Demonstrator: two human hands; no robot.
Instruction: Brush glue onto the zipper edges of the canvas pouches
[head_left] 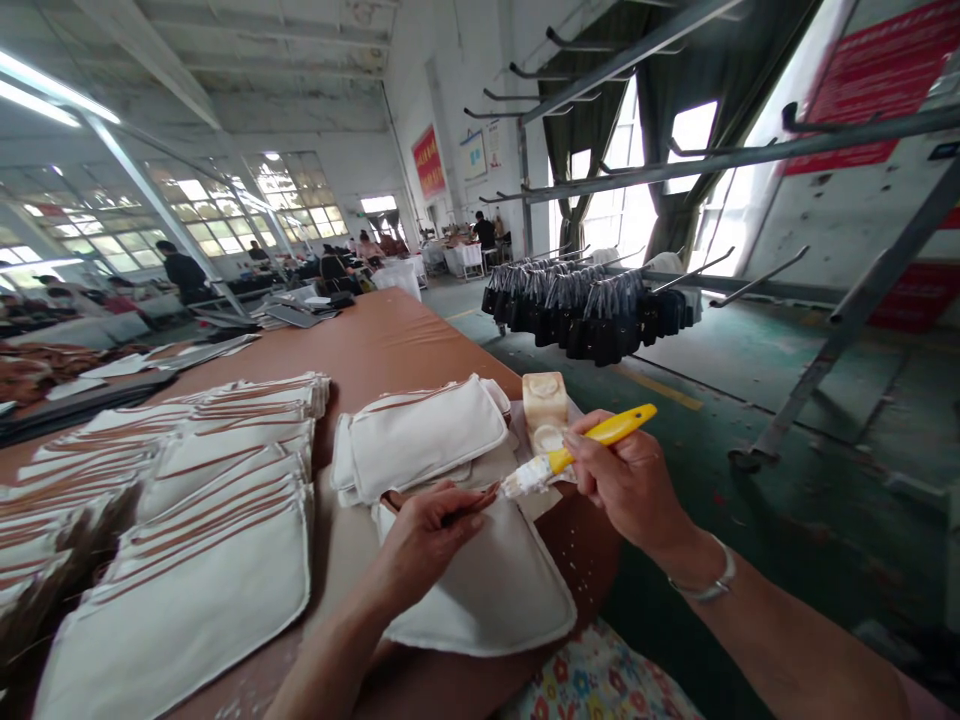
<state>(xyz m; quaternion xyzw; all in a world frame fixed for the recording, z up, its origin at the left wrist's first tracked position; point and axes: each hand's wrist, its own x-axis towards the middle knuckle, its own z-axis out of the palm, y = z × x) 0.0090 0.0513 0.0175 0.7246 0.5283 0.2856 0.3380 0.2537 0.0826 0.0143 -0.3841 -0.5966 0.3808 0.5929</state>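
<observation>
In my right hand (626, 485) is a yellow-handled brush (616, 425), its bristles caked with a white paste. The bristle tip meets the brown edge of a white fabric bag piece (487, 590) lying in front of me. My left hand (427, 535) pinches that brown edge and lifts it a little, beside the brush tip. Just past the brush stands a cream-coloured container (545, 400), smeared with paste. Behind the piece in hand lies a small stack of similar white pieces (427, 430) with brown trim.
Overlapping rows of white pieces (217, 570) cover the table's left side. The brown tabletop (382, 330) runs away from me. To the right stand a metal rack (832, 350) with protruding hooks and hanging black items (592, 320). Several people work far off.
</observation>
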